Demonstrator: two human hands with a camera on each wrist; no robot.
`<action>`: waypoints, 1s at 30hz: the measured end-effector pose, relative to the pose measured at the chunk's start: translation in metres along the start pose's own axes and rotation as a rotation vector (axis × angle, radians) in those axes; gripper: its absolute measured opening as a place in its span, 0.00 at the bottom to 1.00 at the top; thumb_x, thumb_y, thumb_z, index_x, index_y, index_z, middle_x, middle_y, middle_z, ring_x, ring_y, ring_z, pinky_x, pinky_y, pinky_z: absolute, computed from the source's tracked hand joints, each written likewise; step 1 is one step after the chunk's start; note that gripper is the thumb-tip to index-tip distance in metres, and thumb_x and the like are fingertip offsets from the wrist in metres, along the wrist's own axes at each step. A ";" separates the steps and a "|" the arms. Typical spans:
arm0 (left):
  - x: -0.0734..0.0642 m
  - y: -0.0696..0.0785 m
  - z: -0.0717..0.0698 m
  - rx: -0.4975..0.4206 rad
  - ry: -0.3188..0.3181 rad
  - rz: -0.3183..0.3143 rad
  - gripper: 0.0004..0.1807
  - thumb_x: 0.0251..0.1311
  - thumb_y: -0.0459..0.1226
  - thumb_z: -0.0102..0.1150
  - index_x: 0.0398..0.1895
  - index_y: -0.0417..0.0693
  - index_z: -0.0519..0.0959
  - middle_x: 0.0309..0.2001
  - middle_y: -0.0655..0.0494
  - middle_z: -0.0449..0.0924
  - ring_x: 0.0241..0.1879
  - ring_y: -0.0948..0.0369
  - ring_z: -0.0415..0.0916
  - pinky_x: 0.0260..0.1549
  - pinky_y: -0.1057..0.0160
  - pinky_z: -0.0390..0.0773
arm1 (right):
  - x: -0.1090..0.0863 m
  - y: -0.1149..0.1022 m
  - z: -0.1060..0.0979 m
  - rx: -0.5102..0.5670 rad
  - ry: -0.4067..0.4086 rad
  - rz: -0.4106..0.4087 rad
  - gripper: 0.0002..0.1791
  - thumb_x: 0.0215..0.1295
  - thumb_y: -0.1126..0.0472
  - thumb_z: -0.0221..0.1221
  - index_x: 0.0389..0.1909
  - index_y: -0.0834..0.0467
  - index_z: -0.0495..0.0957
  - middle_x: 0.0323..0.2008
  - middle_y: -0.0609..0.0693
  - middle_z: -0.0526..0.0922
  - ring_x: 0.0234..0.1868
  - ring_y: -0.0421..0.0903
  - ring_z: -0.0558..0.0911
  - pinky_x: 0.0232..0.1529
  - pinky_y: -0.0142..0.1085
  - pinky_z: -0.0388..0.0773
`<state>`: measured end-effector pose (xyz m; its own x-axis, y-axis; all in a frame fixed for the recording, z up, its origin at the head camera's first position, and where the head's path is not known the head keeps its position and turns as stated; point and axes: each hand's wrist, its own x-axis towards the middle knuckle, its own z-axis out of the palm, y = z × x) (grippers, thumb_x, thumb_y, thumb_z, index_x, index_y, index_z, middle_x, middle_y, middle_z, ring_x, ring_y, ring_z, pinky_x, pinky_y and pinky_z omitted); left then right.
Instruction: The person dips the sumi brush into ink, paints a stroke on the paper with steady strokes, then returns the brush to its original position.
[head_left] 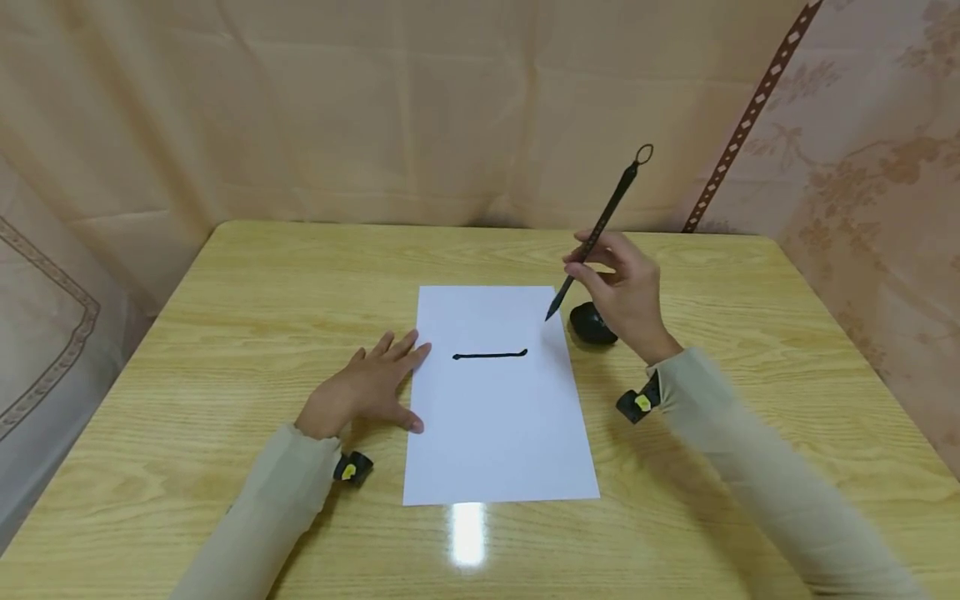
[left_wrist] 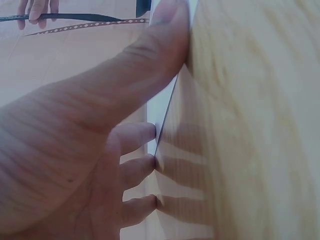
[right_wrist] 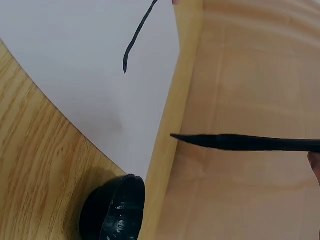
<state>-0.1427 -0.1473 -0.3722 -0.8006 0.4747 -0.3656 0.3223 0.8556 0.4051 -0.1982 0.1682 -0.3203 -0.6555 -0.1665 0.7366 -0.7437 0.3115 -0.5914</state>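
A sheet of white paper [head_left: 495, 442] lies on the table with one black horizontal stroke [head_left: 490, 355] across its upper half. My right hand [head_left: 626, 283] pinches a dark writing brush [head_left: 611, 204] between thumb and fingers, its tip pointing down over the paper's upper right corner. In the right wrist view the brush [right_wrist: 245, 143] shows a dark, pointed tip held above the sheet. My left hand [head_left: 371, 383] rests spread at the paper's left edge, thumb and fingertips on its margin. Beside the right hand stands a small black bowl [right_wrist: 112, 207], partly covered by that hand in the head view.
The wood-grain table [head_left: 225, 358] carries the sheet and bowl. Behind it hangs a beige curtain [head_left: 375, 108], with a patterned cloth [head_left: 885, 167] to the right. Small black wrist cameras [head_left: 352, 469] sit at both cuffs. A light reflection shines below the paper.
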 end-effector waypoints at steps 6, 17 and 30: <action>0.001 -0.002 0.001 0.007 0.007 0.005 0.60 0.45 0.53 0.72 0.77 0.50 0.44 0.77 0.47 0.32 0.74 0.41 0.27 0.66 0.31 0.39 | 0.001 0.000 -0.007 0.038 0.012 -0.018 0.16 0.52 0.81 0.61 0.44 0.75 0.76 0.37 0.45 0.85 0.39 0.31 0.84 0.39 0.25 0.81; 0.002 -0.003 0.002 0.008 0.002 0.001 0.61 0.44 0.53 0.72 0.76 0.50 0.45 0.77 0.47 0.32 0.74 0.40 0.28 0.65 0.30 0.39 | -0.006 0.008 -0.017 0.059 -0.009 -0.083 0.12 0.51 0.87 0.56 0.38 0.78 0.77 0.38 0.66 0.84 0.44 0.33 0.84 0.43 0.26 0.80; 0.002 -0.002 0.000 0.004 0.005 0.007 0.61 0.44 0.53 0.72 0.76 0.49 0.45 0.77 0.46 0.32 0.74 0.39 0.29 0.65 0.30 0.39 | -0.023 0.022 -0.047 -0.150 -0.184 -0.199 0.19 0.43 0.91 0.56 0.30 0.69 0.84 0.40 0.57 0.87 0.56 0.33 0.78 0.52 0.24 0.75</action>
<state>-0.1445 -0.1480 -0.3739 -0.8009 0.4797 -0.3582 0.3303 0.8531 0.4040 -0.1935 0.2224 -0.3346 -0.5214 -0.4002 0.7537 -0.8415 0.3878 -0.3763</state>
